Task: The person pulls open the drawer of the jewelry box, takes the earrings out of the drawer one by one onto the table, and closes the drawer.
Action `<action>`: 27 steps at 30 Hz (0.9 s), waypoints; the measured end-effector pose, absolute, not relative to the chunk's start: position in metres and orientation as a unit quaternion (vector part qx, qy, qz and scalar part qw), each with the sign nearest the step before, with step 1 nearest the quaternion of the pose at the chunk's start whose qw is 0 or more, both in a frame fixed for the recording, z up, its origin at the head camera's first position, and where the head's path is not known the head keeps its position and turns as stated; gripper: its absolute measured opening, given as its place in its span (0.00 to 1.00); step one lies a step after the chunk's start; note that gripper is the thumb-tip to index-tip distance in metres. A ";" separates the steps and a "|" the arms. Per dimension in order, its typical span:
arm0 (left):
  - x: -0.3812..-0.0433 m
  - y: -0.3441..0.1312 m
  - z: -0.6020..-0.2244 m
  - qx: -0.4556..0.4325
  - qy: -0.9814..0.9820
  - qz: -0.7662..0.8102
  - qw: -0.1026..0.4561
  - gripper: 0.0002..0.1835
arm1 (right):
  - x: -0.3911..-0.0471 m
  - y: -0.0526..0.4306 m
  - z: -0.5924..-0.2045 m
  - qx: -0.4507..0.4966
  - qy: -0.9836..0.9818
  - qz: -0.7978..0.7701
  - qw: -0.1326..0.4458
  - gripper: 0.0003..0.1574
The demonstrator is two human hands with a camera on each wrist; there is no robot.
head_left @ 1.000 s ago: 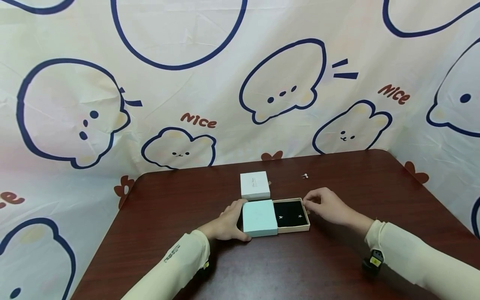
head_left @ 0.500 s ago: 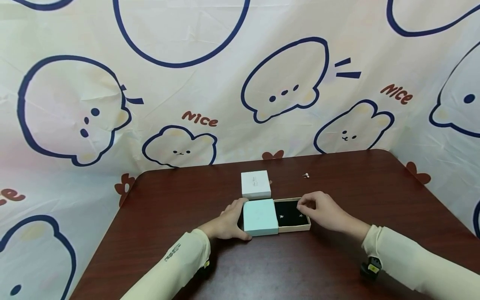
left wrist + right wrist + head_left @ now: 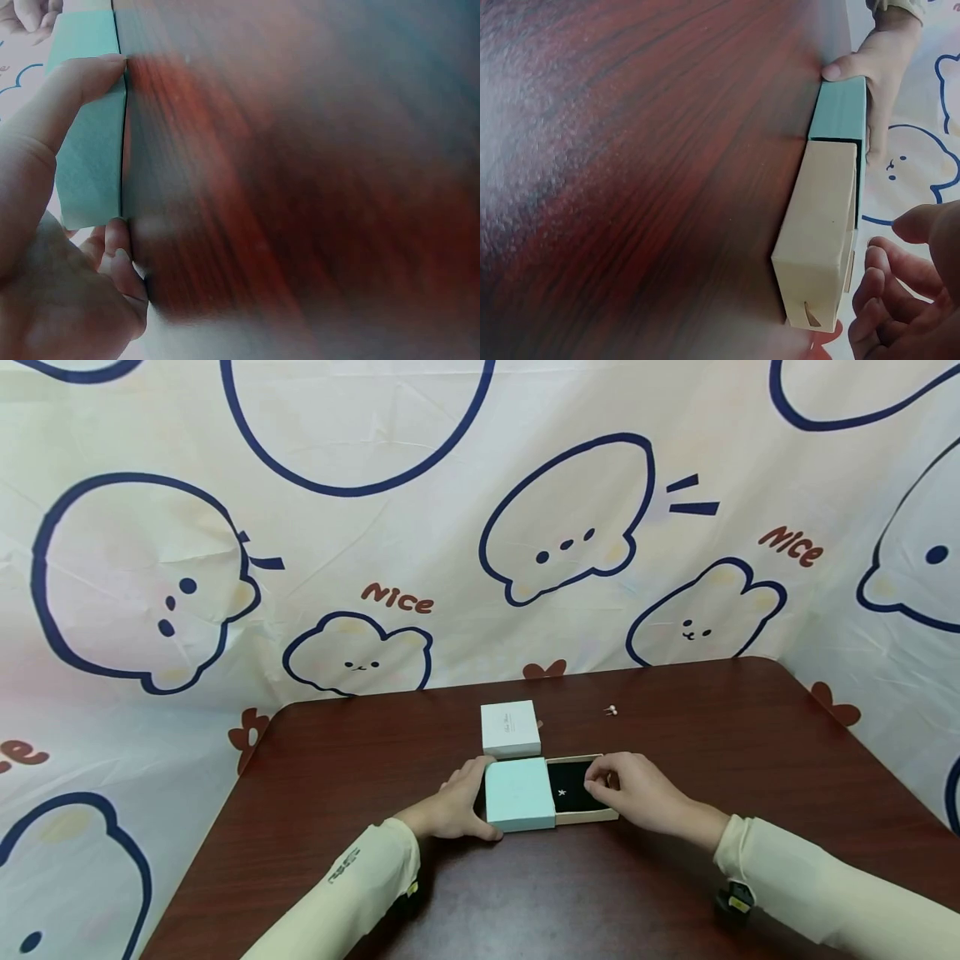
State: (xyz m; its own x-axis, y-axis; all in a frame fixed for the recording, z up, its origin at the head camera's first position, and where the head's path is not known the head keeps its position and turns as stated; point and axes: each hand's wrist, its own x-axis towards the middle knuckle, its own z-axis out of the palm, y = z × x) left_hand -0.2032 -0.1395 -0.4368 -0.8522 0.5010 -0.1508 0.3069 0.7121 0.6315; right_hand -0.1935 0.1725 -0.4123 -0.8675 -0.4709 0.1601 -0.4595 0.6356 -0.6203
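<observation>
1. Behind the table, from ten o'clock round to two, hung a pale cloth (image 3: 420,552) printed with blue-outlined animals and the red word "Nice".
2. The table (image 3: 585,893) was dark red-brown, with its grain showing and a sheen toward six o'clock.
3. Two pale sleeves (image 3: 375,864) reached in, one from eight o'clock, one from four.
4. The left hand (image 3: 453,810) gripped the teal cover (image 3: 520,794) at its nine o'clock end, thumb along the near side.
5. The right hand (image 3: 645,789) was over the outer end of the tray (image 3: 587,817), fingers bent and thumb only narrowly apart from them; whether they held anything could not be told.
6. The cover lay flat on the table.
7. The cream tray, open side up, jutted from the cover toward three o'clock.
8. At twelve o'clock, just beyond the cover, sat a white box (image 3: 510,727) with small print on top.
9. A black pad (image 3: 572,775) lined the tray, partly hidden by the right hand.
10. Small white-headed studs (image 3: 611,711) lay at about two o'clock, well apart from the cover.
11. A silvery star (image 3: 562,792) was on the pad, near the cover's edge.
</observation>
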 end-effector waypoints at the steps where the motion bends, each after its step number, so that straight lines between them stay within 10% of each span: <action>1: -0.203 -0.139 -0.437 0.222 0.912 0.308 0.157 0.60 | -0.194 0.172 -0.413 -0.259 0.904 -0.340 0.006 0.05; 27: -0.203 -0.139 -0.435 0.222 0.911 0.310 0.157 0.59 | -0.196 0.149 -0.416 -0.276 0.920 -0.279 0.007 0.03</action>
State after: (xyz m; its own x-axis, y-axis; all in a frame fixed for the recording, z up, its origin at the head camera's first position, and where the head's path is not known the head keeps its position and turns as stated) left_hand -0.2032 -0.1392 -0.4351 -0.8522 0.5018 -0.1482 0.3069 0.7088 0.6352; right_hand -0.1960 0.1490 -0.4158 -0.8473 -0.5119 0.1416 -0.5042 0.6915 -0.5173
